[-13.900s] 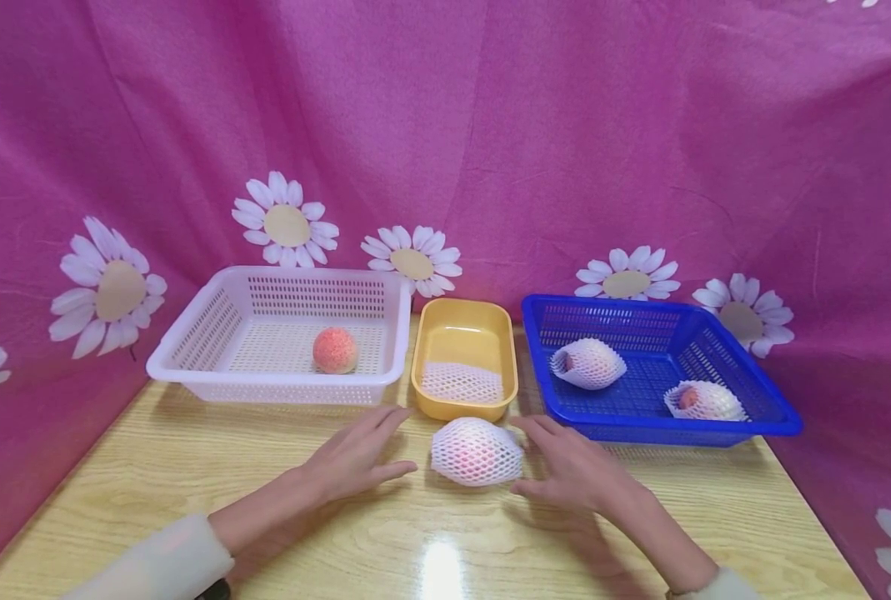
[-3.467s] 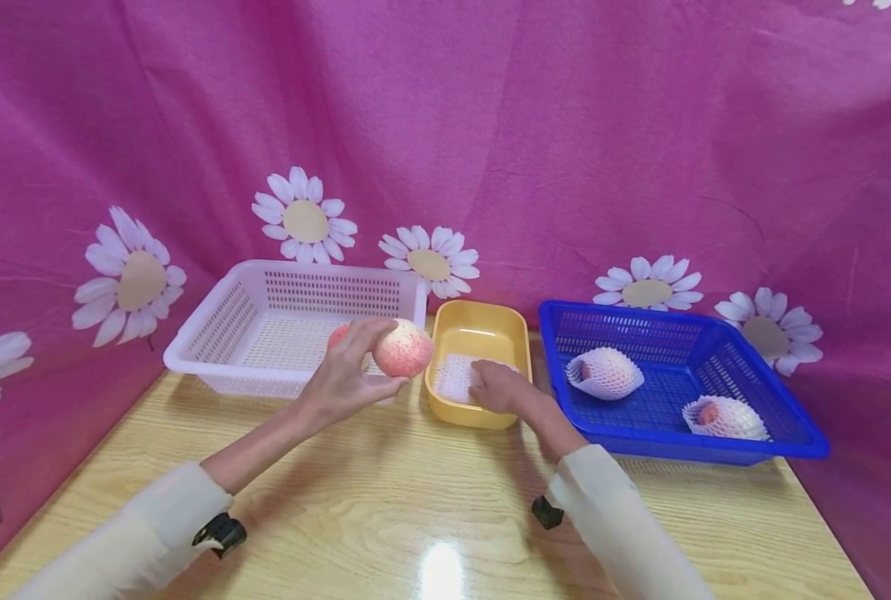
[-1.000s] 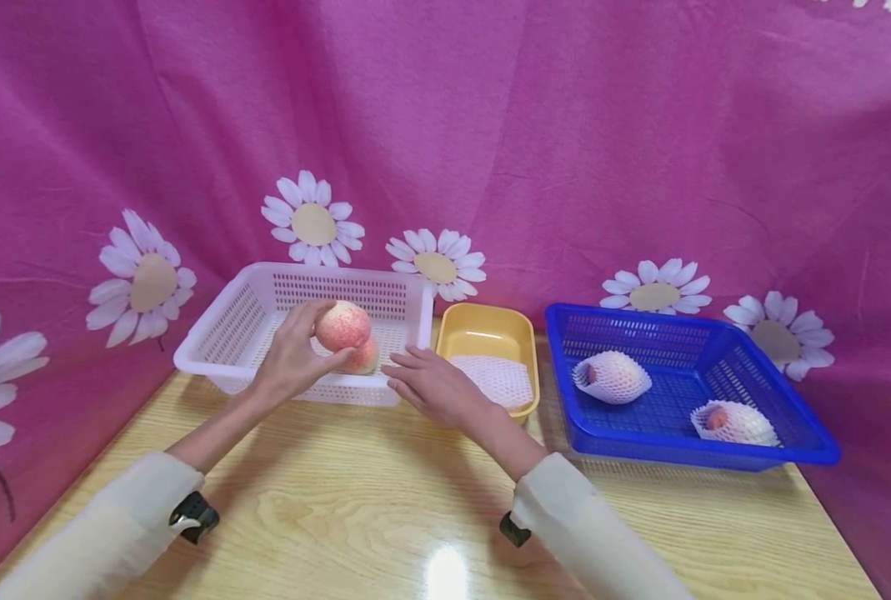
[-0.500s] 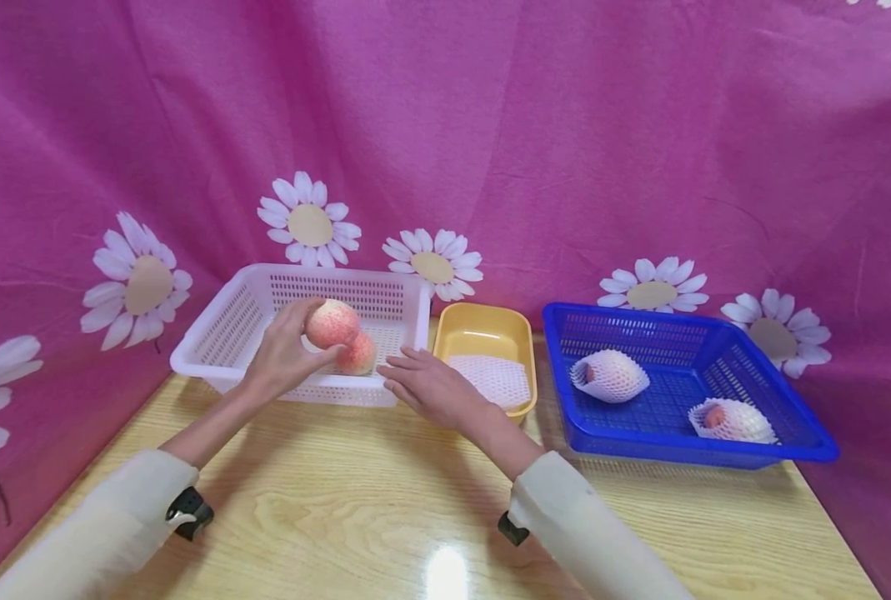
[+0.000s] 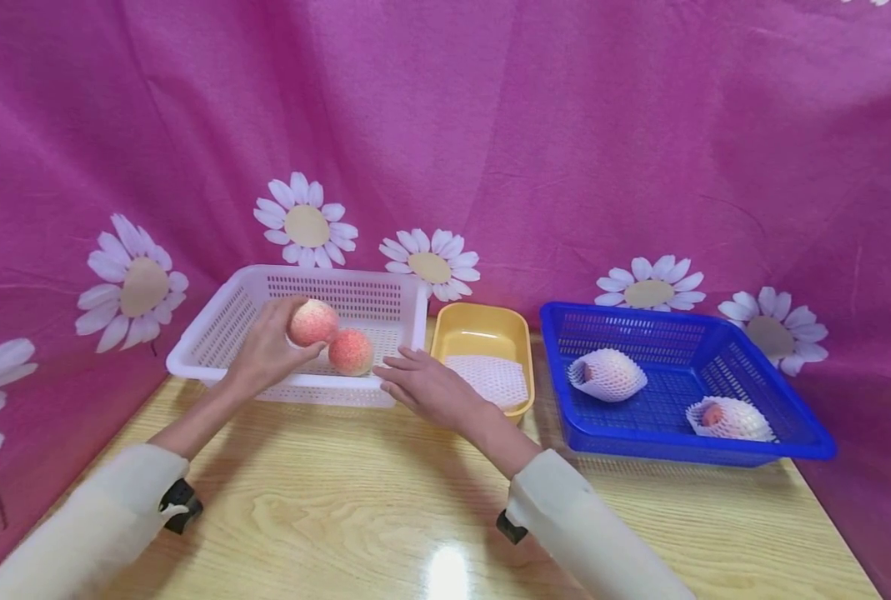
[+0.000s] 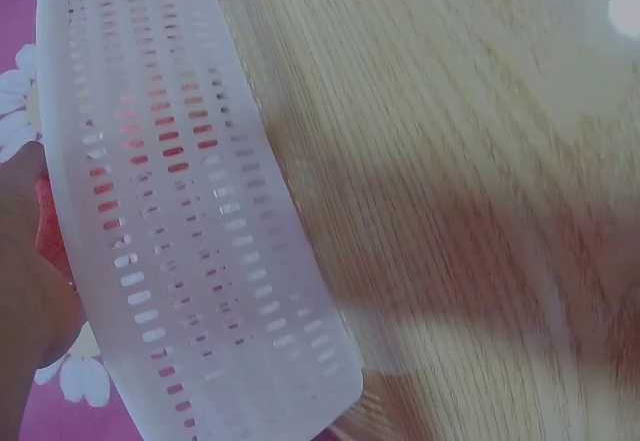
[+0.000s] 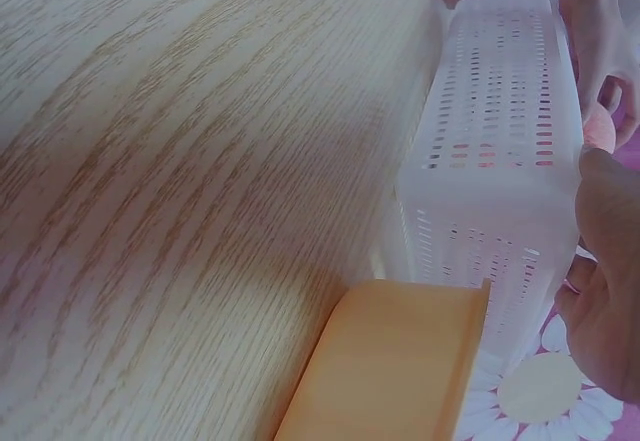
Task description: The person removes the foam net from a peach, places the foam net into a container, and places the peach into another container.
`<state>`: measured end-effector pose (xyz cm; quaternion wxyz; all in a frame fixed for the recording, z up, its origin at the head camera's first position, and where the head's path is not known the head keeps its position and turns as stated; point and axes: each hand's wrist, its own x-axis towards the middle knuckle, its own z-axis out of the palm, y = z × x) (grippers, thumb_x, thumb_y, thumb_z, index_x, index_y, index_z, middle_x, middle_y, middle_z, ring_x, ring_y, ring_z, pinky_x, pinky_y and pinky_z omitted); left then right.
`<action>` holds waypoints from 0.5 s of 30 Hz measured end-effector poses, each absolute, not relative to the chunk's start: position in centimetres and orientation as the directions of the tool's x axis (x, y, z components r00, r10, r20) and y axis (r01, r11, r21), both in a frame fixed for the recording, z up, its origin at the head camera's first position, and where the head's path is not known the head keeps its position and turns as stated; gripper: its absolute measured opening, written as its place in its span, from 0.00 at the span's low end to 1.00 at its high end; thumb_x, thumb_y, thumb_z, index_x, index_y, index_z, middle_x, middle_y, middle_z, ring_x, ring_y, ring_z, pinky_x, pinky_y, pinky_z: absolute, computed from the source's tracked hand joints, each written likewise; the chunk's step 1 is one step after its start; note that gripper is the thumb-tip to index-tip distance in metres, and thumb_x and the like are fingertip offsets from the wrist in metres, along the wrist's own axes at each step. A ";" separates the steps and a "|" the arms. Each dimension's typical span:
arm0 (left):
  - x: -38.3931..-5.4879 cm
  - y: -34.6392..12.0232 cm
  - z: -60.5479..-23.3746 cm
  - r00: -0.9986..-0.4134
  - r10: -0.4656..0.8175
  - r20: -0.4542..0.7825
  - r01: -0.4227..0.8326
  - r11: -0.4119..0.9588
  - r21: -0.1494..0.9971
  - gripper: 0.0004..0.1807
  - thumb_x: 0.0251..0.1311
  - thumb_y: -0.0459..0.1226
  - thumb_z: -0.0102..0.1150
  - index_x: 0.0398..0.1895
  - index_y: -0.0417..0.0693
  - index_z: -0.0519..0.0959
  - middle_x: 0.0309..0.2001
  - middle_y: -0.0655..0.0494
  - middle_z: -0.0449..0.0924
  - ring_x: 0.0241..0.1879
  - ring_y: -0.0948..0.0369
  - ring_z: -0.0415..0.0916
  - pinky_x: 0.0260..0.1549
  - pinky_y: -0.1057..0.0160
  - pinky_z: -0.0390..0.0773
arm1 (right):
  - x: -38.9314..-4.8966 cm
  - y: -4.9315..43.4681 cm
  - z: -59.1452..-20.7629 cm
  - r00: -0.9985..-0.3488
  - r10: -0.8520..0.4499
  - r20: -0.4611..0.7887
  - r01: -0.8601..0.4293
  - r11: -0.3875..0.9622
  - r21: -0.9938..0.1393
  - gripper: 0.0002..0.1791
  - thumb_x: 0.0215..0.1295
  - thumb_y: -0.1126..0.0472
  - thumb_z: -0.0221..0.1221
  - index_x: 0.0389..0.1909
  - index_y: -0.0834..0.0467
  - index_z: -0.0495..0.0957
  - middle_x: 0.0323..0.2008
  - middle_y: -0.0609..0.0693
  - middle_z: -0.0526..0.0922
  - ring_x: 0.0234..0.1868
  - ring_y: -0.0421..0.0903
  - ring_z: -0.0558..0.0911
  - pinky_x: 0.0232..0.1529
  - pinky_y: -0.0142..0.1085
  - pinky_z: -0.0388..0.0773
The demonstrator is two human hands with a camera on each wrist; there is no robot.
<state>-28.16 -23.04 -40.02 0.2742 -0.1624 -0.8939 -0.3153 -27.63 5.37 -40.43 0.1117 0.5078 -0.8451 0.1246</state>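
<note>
My left hand (image 5: 268, 346) holds a pink-and-cream peach (image 5: 314, 322) between thumb and fingers, over the inside of the white basket (image 5: 373, 289). Just right of it a second bare peach (image 5: 351, 352) lies on the basket floor. My right hand (image 5: 437, 392) has its fingers stretched out at the basket's near right corner; whether it touches the rim I cannot tell. Below that hand, white foam net sleeves (image 5: 496, 379) lie in a yellow tray (image 5: 483, 319). In the left wrist view, the basket wall (image 6: 200, 261) hides most of the held peach.
A blue basket (image 5: 670, 447) stands on the right, holding two peaches in foam nets, one at left (image 5: 608, 375) and one near the front right (image 5: 730, 418). Behind everything hangs a magenta cloth (image 5: 490, 150) with daisies. The wooden table (image 5: 340, 508) stretches in front.
Earlier the netted peach lay on the table, then its net went into the yellow tray. Over the last second my left hand carries the bare peach leftward in the white basket; my right hand barely shifts.
</note>
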 end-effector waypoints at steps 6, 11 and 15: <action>-28.4 -23.7 -40.0 -0.842 0.101 0.530 0.400 0.777 0.487 0.37 0.46 0.35 0.76 0.59 0.30 0.71 0.54 0.31 0.72 0.55 0.38 0.69 0.52 0.38 0.72 | -27.5 5.4 -40.3 -0.452 -0.832 0.323 -0.890 0.443 -0.104 0.20 0.76 0.58 0.53 0.64 0.62 0.76 0.61 0.61 0.77 0.69 0.62 0.67 0.73 0.48 0.56; -28.4 -23.7 -39.8 -0.871 0.092 0.483 0.368 0.773 0.516 0.35 0.47 0.36 0.75 0.58 0.32 0.72 0.51 0.33 0.75 0.51 0.40 0.72 0.49 0.39 0.75 | -27.6 5.4 -40.3 -0.458 -0.832 0.313 -0.888 0.448 -0.107 0.20 0.77 0.58 0.52 0.64 0.61 0.76 0.62 0.62 0.77 0.69 0.62 0.66 0.72 0.49 0.57; -28.4 -23.7 -39.6 -0.901 0.064 0.428 0.315 0.776 0.547 0.33 0.49 0.39 0.75 0.56 0.33 0.73 0.49 0.36 0.77 0.48 0.41 0.75 0.46 0.42 0.76 | -27.6 5.3 -40.4 -0.465 -0.831 0.306 -0.883 0.457 -0.101 0.21 0.77 0.57 0.52 0.65 0.61 0.75 0.62 0.60 0.76 0.69 0.61 0.67 0.72 0.48 0.57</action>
